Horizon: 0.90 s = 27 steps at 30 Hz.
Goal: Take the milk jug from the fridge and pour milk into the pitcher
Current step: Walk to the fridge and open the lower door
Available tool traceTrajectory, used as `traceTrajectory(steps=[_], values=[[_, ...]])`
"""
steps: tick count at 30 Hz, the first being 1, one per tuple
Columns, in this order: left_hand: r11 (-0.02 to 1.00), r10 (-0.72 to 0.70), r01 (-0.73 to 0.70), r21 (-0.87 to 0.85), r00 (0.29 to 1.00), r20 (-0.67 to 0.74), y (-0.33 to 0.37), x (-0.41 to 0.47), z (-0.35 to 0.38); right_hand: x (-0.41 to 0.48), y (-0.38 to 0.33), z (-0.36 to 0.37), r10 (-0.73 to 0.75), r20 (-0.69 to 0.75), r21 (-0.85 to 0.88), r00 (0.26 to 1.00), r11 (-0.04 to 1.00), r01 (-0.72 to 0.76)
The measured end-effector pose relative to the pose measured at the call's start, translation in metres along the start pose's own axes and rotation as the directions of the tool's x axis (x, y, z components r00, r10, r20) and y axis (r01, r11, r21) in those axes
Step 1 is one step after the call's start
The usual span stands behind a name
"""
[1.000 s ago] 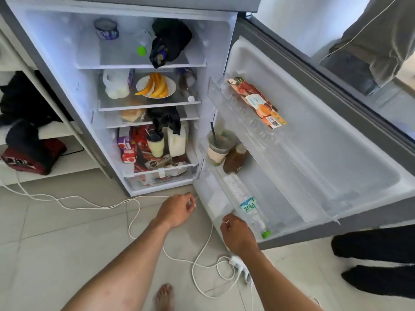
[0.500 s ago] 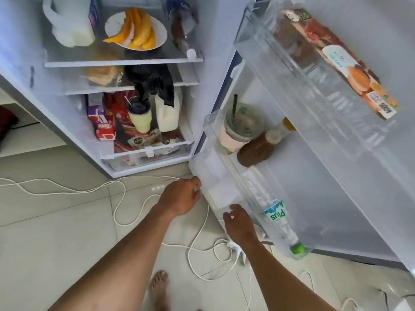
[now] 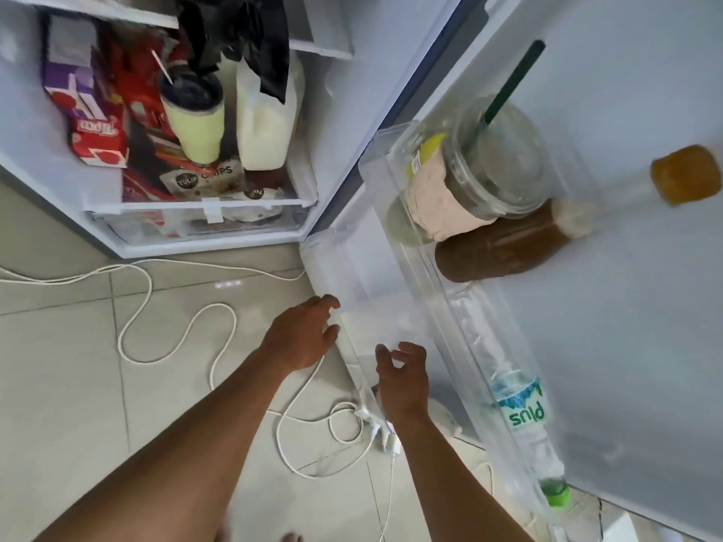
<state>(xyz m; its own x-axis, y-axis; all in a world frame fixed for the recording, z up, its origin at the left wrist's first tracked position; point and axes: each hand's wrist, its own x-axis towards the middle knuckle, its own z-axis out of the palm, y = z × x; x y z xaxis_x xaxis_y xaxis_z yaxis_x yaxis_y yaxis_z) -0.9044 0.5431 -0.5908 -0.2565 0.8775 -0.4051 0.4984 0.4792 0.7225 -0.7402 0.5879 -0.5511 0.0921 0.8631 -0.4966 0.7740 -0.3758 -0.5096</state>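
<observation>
The fridge stands open. A white milk jug (image 3: 264,127) sits on the bottom shelf at the right side, its top partly hidden by a black bag (image 3: 250,37). A cream cup with a dark lid (image 3: 193,119) stands just left of it. My left hand (image 3: 303,332) hovers with fingers spread at the lower corner of the door bin (image 3: 352,291). My right hand (image 3: 401,375) is beside it, fingers curled apart, holding nothing. Both hands are well below the jug. No pitcher is in view.
The door bin holds a plastic iced-drink cup with a green straw (image 3: 477,170), a brown bottle (image 3: 504,246) and a lying water bottle (image 3: 520,408). Red and purple cartons (image 3: 90,123) fill the shelf's left. White cables (image 3: 176,338) and a power strip (image 3: 381,424) lie on the tiled floor.
The view has dropped and moved closer to the fridge's bottom shelf and door bin. Both hands have risen slightly toward the bin's corner, and their fingers have spread.
</observation>
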Motion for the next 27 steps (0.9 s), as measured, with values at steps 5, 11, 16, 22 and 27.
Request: traceTrajectory(steps=[5, 11, 16, 22, 27], values=[[0.995, 0.015, -0.016, -0.096, 1.0, -0.011, -0.004, 0.023, 0.02, 0.02, 0.014, 0.019, 0.074, -0.035, 0.073, 0.997, 0.995, -0.071], [0.991, 0.132, -0.131, -0.013, 0.991, 0.037, -0.014, 0.046, 0.041, 0.029, 0.017, 0.032, 0.004, -0.062, 0.04, 0.998, 0.999, -0.001], [0.991, 0.132, -0.131, -0.034, 0.99, 0.056, -0.014, 0.047, 0.053, 0.022, 0.022, 0.028, -0.188, -0.102, -0.083, 0.977, 0.98, 0.18], [0.994, 0.107, -0.107, -0.004, 0.994, 0.031, -0.012, 0.037, 0.039, 0.009, 0.022, 0.036, -0.32, -0.125, -0.182, 0.939, 0.938, 0.295], [0.997, 0.06, -0.058, -0.05, 0.998, 0.023, -0.007, 0.02, 0.024, -0.009, 0.013, 0.024, -0.445, -0.115, -0.195, 0.888, 0.887, 0.419]])
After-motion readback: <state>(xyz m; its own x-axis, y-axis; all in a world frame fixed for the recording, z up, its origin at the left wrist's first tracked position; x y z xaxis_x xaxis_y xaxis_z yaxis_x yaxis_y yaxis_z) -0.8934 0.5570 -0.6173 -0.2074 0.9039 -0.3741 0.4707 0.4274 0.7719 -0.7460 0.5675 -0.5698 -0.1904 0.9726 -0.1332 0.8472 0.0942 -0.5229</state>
